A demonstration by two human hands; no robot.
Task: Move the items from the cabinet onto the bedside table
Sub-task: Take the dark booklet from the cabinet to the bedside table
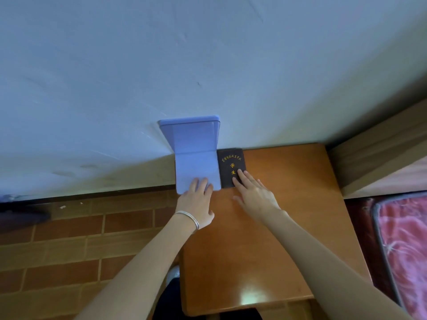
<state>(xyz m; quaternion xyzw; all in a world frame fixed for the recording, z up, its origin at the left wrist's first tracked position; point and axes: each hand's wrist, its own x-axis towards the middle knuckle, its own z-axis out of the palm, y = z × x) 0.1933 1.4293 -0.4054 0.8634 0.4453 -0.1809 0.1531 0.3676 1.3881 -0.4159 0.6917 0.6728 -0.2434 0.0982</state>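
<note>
A light purple folding case [194, 155] stands at the far left corner of the wooden bedside table [288, 192], its upper flap leaning on the wall and its lower flap flat, jutting past the table's left edge. My left hand [198, 199], a silver bangle at the wrist, rests with straight fingers on the lower flap's near edge. Right beside the case lies a small dark booklet [227, 162] with gold characters. My right hand [253, 192] lies flat with spread fingers, its fingertips on the booklet's lower right part.
A pale wall [208, 65] rises directly behind the table. A brick-patterned floor [69, 245] lies to the left. A bed with a wooden headboard [374, 153] and a red patterned mattress [404, 245] stands to the right.
</note>
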